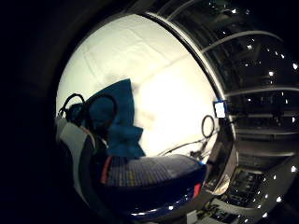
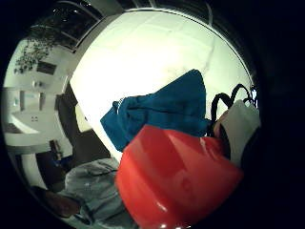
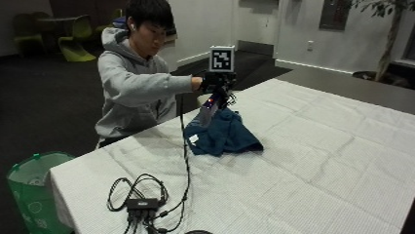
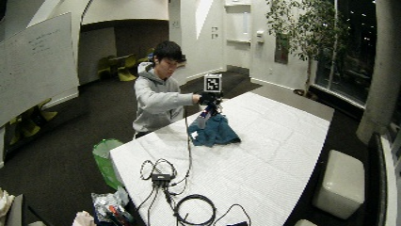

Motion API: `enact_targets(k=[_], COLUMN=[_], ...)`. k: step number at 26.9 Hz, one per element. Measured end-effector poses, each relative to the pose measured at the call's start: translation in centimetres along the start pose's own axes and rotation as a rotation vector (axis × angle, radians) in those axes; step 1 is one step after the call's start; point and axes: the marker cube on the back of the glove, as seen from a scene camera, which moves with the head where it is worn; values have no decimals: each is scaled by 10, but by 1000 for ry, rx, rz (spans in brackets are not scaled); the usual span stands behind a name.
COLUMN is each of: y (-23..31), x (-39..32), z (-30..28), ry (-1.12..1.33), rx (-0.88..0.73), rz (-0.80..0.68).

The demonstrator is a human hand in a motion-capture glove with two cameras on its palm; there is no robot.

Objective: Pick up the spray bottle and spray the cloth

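In the outside view, a person sits at the table's far side. Their gloved right hand [image 3: 211,83] is raised and grips the top of the spray bottle [image 3: 209,112], which hangs down tilted just above the crumpled blue cloth [image 3: 223,136] on the white table [image 3: 311,161]. In the thumb side palm view the bottle's red part [image 2: 176,176] looms close, with the blue cloth [image 2: 162,112] beyond it. The little finger side palm view shows the bottle's dark blue labelled body [image 1: 149,177] in front of the cloth [image 1: 119,116]. Hand [image 4: 205,98], bottle [image 4: 204,117] and cloth [image 4: 214,133] also appear in the wide view.
A black cable hub with looped cables [image 3: 139,200] lies near the table's front corner, and one cable runs up to the hand. A green bin [image 3: 32,190] stands on the floor beside that corner. A white stool [image 4: 338,181] stands at the table's other side.
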Motion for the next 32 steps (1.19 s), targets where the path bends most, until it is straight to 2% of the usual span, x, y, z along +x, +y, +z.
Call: enact_targets(k=[4, 11, 16, 18, 26, 32], y=[-1, -1, -1, -2, -26, -55], x=[-8, -20, -29, -38, -112, -167], z=[-1, 33, 33, 21, -50, -58], ry=[-53, -24, -119, -263, -1155, -1499], rx=[-9, -58, -5, 51, 391, 528], rz=[35, 54, 70, 67, 58, 5])
